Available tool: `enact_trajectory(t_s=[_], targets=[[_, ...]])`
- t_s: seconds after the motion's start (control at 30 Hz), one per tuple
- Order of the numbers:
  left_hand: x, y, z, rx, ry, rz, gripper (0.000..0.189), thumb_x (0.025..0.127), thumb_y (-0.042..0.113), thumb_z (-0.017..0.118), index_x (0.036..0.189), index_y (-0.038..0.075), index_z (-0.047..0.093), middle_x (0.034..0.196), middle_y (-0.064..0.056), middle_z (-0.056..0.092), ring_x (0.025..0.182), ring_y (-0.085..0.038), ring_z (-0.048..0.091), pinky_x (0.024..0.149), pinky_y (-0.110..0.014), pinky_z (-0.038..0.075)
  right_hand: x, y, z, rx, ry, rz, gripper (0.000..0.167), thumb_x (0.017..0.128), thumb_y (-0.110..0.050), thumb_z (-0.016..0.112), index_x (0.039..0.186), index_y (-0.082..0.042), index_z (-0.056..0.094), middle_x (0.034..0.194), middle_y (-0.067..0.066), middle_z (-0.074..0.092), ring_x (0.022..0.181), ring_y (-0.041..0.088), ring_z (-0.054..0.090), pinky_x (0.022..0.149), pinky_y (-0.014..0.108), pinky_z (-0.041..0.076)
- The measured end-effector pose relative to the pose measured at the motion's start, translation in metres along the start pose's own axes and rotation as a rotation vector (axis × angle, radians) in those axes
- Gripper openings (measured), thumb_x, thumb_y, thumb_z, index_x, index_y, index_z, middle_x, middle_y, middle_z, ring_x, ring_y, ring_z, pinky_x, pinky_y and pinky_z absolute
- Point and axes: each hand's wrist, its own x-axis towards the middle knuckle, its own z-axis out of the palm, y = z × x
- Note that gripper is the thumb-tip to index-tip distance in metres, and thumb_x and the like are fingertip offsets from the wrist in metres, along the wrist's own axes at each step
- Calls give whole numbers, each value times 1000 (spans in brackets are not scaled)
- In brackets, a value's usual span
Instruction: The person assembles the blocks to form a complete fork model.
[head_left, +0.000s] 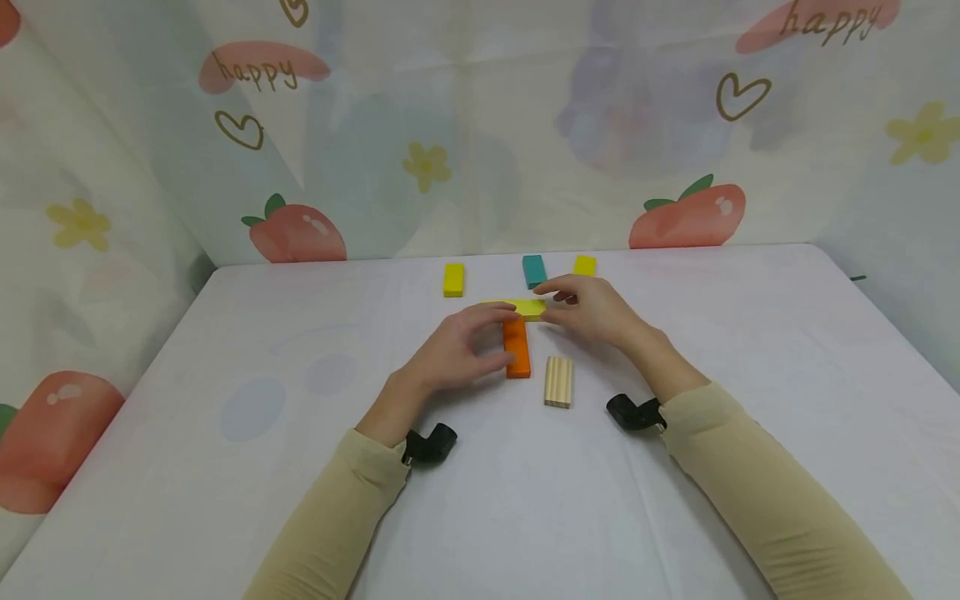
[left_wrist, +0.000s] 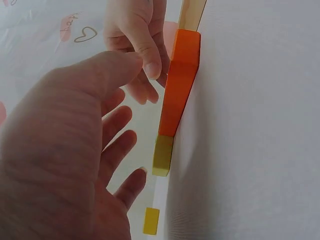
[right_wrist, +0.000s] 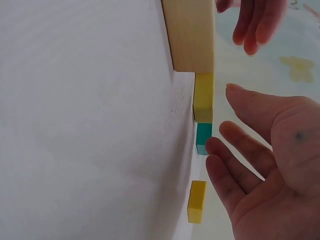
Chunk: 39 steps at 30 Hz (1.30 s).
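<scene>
Orange block (head_left: pixel 517 350) and long yellow block (head_left: pixel 532 311) T looks done, other pieces (head_left: pixel 558 382) seem left, left hand (head_left: pixel 467 346) and right hand (head_left: pixel 595 310) relaxed, empty.

white tabletop (head_left: pixel 225 500) | yellow blocks (head_left: pixel 531 310) | orange block (head_left: pixel 517 350) | teal block (head_left: pixel 534 272) | wooden block (head_left: pixel 558 382)

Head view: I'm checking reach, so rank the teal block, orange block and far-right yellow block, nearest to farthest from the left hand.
1. Orange block: just right of the hand.
2. Teal block: back row, slightly right.
3. Far-right yellow block: back row, right of teal.
</scene>
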Motion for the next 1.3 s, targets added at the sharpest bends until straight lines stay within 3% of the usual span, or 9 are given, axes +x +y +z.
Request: enact_trajectory(t_s=[0.17, 0.53, 1.0, 1.13, 1.3], targets=[[1, 1, -1, -4, 22, -51, 52, 91, 19, 77, 139, 11, 60, 146, -1, 53, 138, -15, 42, 115, -35, 32, -6, 1, 1, 13, -4, 3, 43, 98, -19, 68, 139, -12, 61, 137, 15, 58, 122, 36, 54, 103, 50, 46], [11, -5, -2, 13, 13, -96, 50, 93, 20, 75, 140, 14, 59, 147, 2, 52, 137, -15, 42, 115, -36, 33, -25, 5, 1, 24, 5, -68, 41, 96, -19, 70, 135, -9, 63, 135, 14, 59, 119, 36, 56, 102, 52, 46], [23, -12, 1, 4, -28, -85, 44, 95, 19, 72, 137, 13, 62, 142, 1, 56, 136, -15, 44, 115, -33, 31, -61, 6, 3, 56, -46, -201, 37, 92, -20, 77, 126, -10, 68, 123, 4, 66, 114, 28, 57, 102, 51, 45], [24, -13, 1, 9, -43, -100, 43, 95, 20, 72, 137, 14, 63, 141, 1, 57, 136, -15, 45, 115, -34, 31, -69, 6, 6, 62, -73, -252, 38, 90, -23, 79, 125, -12, 69, 125, 1, 66, 117, 26, 56, 104, 52, 44], [25, -13, 1, 3, -49, -119, 43, 95, 21, 72, 136, 16, 63, 141, 2, 57, 137, -16, 43, 116, -35, 30, -76, 5, 8, 23, -99, -257, 43, 85, -29, 83, 125, -16, 71, 130, 0, 63, 124, 26, 54, 106, 54, 42]])
